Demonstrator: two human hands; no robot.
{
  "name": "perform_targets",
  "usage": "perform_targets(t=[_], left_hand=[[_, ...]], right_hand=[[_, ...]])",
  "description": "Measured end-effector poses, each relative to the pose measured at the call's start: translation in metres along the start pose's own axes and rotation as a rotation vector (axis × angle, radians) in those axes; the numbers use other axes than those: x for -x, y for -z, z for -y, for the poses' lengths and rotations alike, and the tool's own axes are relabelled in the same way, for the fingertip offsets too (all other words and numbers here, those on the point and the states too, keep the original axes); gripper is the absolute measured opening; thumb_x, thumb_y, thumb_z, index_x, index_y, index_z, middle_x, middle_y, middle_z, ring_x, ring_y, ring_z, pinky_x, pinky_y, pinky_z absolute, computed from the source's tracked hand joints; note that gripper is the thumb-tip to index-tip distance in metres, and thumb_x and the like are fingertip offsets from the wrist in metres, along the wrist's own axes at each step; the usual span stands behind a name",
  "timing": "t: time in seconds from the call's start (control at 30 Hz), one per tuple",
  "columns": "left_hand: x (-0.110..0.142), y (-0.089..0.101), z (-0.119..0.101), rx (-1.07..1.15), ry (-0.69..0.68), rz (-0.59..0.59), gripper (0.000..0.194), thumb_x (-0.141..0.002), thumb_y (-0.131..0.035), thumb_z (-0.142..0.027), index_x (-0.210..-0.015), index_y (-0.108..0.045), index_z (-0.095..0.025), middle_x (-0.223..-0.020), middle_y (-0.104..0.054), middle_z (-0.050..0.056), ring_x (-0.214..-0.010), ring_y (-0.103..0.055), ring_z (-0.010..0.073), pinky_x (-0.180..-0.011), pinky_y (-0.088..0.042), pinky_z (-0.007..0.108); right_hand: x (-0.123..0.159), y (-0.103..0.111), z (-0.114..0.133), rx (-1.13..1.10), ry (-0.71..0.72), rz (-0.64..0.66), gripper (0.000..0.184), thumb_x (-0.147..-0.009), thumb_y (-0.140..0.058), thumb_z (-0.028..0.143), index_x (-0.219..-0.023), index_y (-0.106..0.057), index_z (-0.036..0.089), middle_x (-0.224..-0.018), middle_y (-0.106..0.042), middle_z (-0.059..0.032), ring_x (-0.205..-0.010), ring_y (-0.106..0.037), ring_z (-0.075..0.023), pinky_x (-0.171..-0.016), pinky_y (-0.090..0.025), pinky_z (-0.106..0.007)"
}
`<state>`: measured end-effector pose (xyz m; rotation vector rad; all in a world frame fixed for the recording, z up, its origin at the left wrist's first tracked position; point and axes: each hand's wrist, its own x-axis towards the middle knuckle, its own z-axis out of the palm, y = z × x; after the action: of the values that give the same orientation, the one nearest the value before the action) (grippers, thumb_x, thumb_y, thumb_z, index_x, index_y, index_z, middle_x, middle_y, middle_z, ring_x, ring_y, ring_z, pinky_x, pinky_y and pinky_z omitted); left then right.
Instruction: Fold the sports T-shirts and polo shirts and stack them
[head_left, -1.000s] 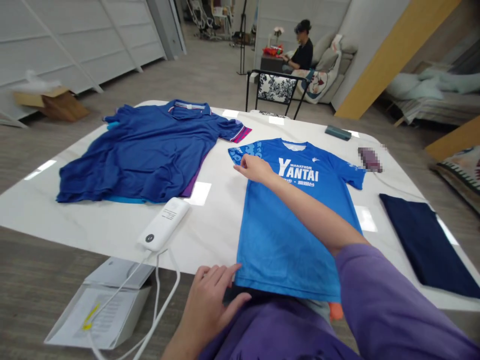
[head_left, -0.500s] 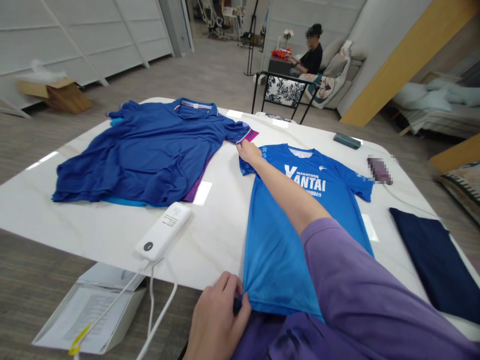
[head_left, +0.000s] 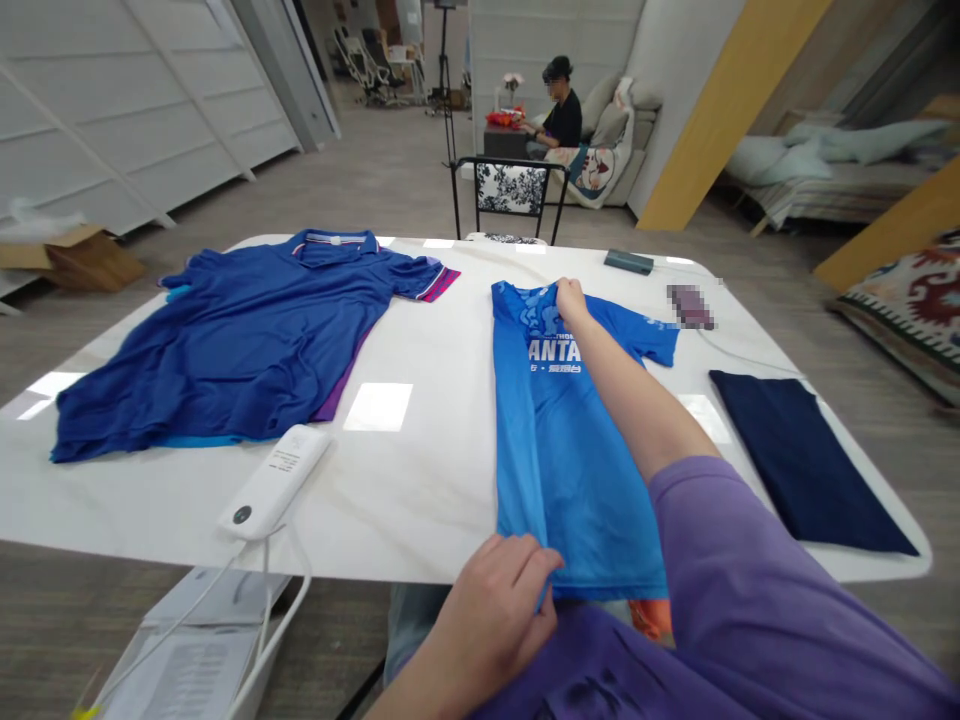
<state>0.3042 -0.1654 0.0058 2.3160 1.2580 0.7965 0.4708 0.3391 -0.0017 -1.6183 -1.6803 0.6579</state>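
A blue T-shirt (head_left: pixel 600 480) with white lettering lies on the table in front of me, its left side folded inward over the front. At the folded shoulder near the collar, my right hand (head_left: pixel 572 302) is closed on the fabric. My left hand (head_left: pixel 504 600) grips the shirt's bottom hem at the table's near edge, fingers pinched together. Left of it, a dark blue polo shirt (head_left: pixel 247 340) is spread over other garments, with purple and light blue edges showing beneath. On the right lies a folded navy cloth (head_left: pixel 806 450).
A white power bank (head_left: pixel 277 480) with cables sits at the near left of the white table (head_left: pixel 435 460). A dark green case (head_left: pixel 628 262) and a blurred phone-like object (head_left: pixel 691 307) lie at the far right. Beyond stand a chair (head_left: pixel 510 190) and a seated person (head_left: pixel 562 110).
Both hands have carried the T-shirt's left edge inward to the right, so its sleeve and side now lie folded over the front, partly covering the lettering. The view has shifted right.
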Motion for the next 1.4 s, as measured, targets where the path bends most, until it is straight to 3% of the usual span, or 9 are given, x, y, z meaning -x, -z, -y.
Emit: perform_targets(t=[0.2,0.37,0.43,0.57,0.8,0.9,1.07,1.27,1.4], left_hand=[[-0.033,-0.021,-0.01,0.076,-0.014,0.328,0.046,-0.106,-0.08,-0.044,-0.145,-0.07,-0.023,-0.119,-0.082,0.011,-0.106,-0.078,0.0308,-0.093,-0.06,0.047],[-0.055,-0.022,0.024,-0.141,0.064,0.162,0.048,-0.117,-0.062,-0.037,-0.163,-0.064,-0.025,-0.168,-0.066,0.011,-0.16,-0.058,0.0316,-0.131,-0.049,0.052],[-0.054,-0.028,0.039,-0.276,0.066,0.109,0.066,-0.115,-0.066,-0.046,-0.175,-0.052,-0.023,-0.184,-0.048,0.012,-0.174,-0.041,0.0353,-0.14,-0.04,0.056],[-0.039,-0.042,0.051,-0.388,0.054,0.109,0.089,-0.113,-0.063,-0.063,-0.187,-0.031,-0.024,-0.193,-0.031,0.01,-0.179,-0.03,0.0363,-0.143,-0.035,0.058],[-0.027,-0.038,0.053,-0.443,0.115,0.11,0.103,-0.108,-0.064,-0.066,-0.19,-0.016,-0.024,-0.191,-0.035,0.004,-0.179,-0.031,0.0305,-0.138,-0.048,0.058],[-0.026,-0.039,0.059,-0.445,0.147,0.099,0.108,-0.105,-0.063,-0.073,-0.19,-0.017,-0.025,-0.189,-0.039,0.005,-0.179,-0.033,0.0311,-0.133,-0.053,0.062],[-0.032,-0.043,0.06,-0.414,0.2,0.091,0.115,-0.101,-0.061,-0.084,-0.191,-0.014,-0.028,-0.189,-0.037,0.006,-0.178,-0.035,0.0336,-0.134,-0.046,0.066],[-0.038,-0.038,0.048,-0.314,0.168,0.186,0.1,-0.111,-0.058,-0.072,-0.189,-0.021,-0.024,-0.194,-0.024,0.009,-0.181,-0.027,0.0367,-0.144,-0.03,0.063],[-0.032,-0.041,0.043,-0.254,0.103,0.262,0.093,-0.111,-0.062,-0.067,-0.188,-0.028,-0.027,-0.195,-0.024,0.008,-0.182,-0.023,0.0377,-0.147,-0.023,0.062]], right_hand=[[0.026,0.044,-0.054,0.151,-0.162,-0.002,0.03,-0.122,-0.038,0.035,-0.125,-0.057,0.012,-0.118,-0.075,-0.0205,-0.102,-0.067,-0.0236,-0.097,-0.051,-0.036],[0.024,0.057,-0.061,0.321,-0.006,0.014,0.042,-0.118,-0.059,0.037,-0.141,-0.059,0.002,-0.15,-0.064,-0.0293,-0.12,-0.059,-0.0224,-0.109,-0.045,-0.034],[0.015,0.049,-0.056,0.374,0.063,0.019,0.043,-0.113,-0.067,0.034,-0.146,-0.063,0.007,-0.163,-0.055,-0.0277,-0.138,-0.052,-0.0291,-0.12,-0.043,-0.04],[-0.013,0.01,-0.033,0.449,0.154,0.176,0.039,-0.116,-0.061,0.039,-0.146,-0.07,0.016,-0.157,-0.064,-0.0209,-0.148,-0.052,-0.0385,-0.128,-0.043,-0.055],[-0.068,-0.066,0.002,0.438,0.139,0.285,0.043,-0.112,-0.064,0.051,-0.138,-0.073,0.019,-0.156,-0.066,-0.0201,-0.143,-0.06,-0.0382,-0.128,-0.044,-0.061],[-0.088,-0.081,0.001,0.448,0.142,0.298,0.027,-0.112,-0.06,0.035,-0.129,-0.074,0.018,-0.148,-0.072,-0.0181,-0.139,-0.063,-0.0368,-0.13,-0.04,-0.066],[-0.1,-0.089,-0.007,0.455,0.132,0.2,0.03,-0.113,-0.049,0.026,-0.134,-0.069,0.017,-0.147,-0.072,-0.0207,-0.14,-0.062,-0.0379,-0.127,-0.042,-0.067],[-0.056,-0.073,0.0,0.486,0.425,0.213,0.045,-0.121,-0.043,0.038,-0.157,-0.055,0.013,-0.167,-0.055,-0.0207,-0.158,-0.047,-0.0411,-0.134,-0.032,-0.068],[0.026,-0.004,-0.005,0.477,0.554,0.408,0.06,-0.12,-0.049,0.062,-0.159,-0.059,0.017,-0.164,-0.058,-0.0157,-0.159,-0.048,-0.0438,-0.135,-0.028,-0.068]])
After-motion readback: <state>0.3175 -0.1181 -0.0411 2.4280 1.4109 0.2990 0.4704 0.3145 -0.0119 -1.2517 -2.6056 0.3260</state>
